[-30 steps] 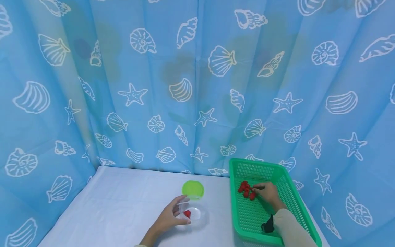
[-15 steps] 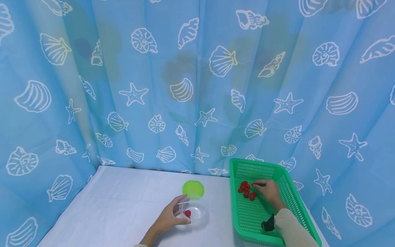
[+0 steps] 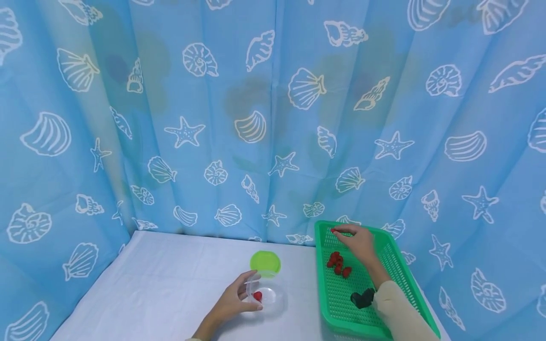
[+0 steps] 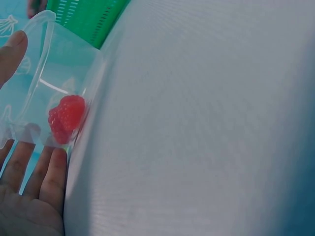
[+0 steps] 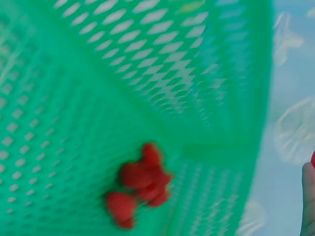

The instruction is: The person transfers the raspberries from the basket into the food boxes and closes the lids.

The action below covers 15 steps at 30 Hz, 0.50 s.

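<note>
My left hand (image 3: 232,299) holds a clear plastic tub (image 3: 273,307) on the white table, thumb and fingers round its side. In the left wrist view, red raspberries (image 4: 69,115) lie in the bottom of that tub, close to the wall by the fingers. Over the far end of a green basket (image 3: 321,289), my right hand (image 3: 359,244) pinches one small raspberry (image 3: 333,230) between thumb and fingertips. Several more raspberries (image 3: 338,265) lie clustered on the basket floor; in the right wrist view they are blurred. Only a fingertip of the right hand shows there.
A light green lid (image 3: 265,263) lies on the table behind the tub. The basket's raised walls stand at the right side of the white tabletop (image 3: 170,279). A blue shell-patterned curtain (image 3: 273,118) hangs behind and at both sides.
My right hand has risen from the raspberry cluster with one raspberry, moving up toward the basket's far rim. The left hand and the tub have stayed in place.
</note>
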Each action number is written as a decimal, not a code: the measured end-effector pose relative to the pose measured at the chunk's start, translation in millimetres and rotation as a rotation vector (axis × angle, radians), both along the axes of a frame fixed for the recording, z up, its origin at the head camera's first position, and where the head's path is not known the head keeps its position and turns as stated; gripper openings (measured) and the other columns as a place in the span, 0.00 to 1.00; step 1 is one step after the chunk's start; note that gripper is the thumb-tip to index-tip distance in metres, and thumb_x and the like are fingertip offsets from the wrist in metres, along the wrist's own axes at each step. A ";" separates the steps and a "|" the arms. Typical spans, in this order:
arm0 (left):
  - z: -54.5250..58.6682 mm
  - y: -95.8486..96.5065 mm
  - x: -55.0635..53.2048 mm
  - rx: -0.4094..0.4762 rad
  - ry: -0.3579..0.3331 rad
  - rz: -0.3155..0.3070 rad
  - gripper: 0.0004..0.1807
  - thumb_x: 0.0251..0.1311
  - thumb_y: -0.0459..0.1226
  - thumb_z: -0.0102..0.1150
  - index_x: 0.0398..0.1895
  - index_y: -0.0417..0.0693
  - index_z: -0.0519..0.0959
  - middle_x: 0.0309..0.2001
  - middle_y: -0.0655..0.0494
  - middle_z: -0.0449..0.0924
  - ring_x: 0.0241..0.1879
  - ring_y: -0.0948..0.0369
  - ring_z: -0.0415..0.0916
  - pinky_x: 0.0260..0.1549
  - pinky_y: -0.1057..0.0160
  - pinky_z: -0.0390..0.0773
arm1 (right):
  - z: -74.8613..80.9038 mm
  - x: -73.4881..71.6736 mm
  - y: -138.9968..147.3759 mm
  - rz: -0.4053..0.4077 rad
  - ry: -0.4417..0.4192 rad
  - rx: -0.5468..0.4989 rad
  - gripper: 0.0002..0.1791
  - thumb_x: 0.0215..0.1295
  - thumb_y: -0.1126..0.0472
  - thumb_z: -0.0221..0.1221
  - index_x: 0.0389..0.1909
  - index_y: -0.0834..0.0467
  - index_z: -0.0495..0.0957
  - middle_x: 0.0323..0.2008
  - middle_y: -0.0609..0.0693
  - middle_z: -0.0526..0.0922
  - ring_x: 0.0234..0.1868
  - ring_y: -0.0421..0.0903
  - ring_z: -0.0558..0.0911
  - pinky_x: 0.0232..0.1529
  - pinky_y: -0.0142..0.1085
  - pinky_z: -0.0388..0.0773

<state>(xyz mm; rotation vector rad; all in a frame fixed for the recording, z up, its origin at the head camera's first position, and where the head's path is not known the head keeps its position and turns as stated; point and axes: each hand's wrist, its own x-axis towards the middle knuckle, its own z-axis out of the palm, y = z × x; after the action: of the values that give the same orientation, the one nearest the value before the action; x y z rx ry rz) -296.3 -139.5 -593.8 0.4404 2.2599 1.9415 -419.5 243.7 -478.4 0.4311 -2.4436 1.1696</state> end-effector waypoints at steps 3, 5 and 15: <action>-0.3 0.1 0.4 0.002 0.005 -0.004 0.45 0.50 0.38 0.75 0.71 0.56 0.63 0.67 0.50 0.68 0.67 0.47 0.65 0.61 0.59 0.69 | 16.7 7.3 -18.1 0.050 0.027 -0.035 0.09 0.60 0.52 0.68 0.39 0.51 0.88 0.43 0.48 0.85 0.47 0.47 0.81 0.46 0.43 0.82; -1.0 0.1 0.3 0.005 0.010 -0.008 0.45 0.50 0.38 0.75 0.71 0.56 0.62 0.67 0.50 0.68 0.67 0.47 0.65 0.61 0.60 0.69 | 26.4 13.7 -30.8 0.088 0.032 -0.060 0.09 0.60 0.54 0.68 0.40 0.52 0.87 0.43 0.47 0.85 0.48 0.46 0.80 0.47 0.39 0.82; -1.9 0.7 0.4 0.008 0.021 -0.004 0.45 0.49 0.38 0.76 0.71 0.56 0.63 0.67 0.49 0.68 0.66 0.47 0.65 0.61 0.61 0.69 | 38.7 47.3 -96.4 0.302 -0.019 -0.226 0.07 0.59 0.63 0.68 0.38 0.60 0.87 0.42 0.54 0.83 0.45 0.51 0.82 0.42 0.34 0.84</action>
<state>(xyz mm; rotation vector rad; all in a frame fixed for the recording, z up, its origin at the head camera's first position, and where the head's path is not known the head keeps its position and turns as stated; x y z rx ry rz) -295.9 -138.8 -595.7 0.4685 2.2634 1.9538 -372.2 147.3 -439.7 0.7396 -2.2803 1.5582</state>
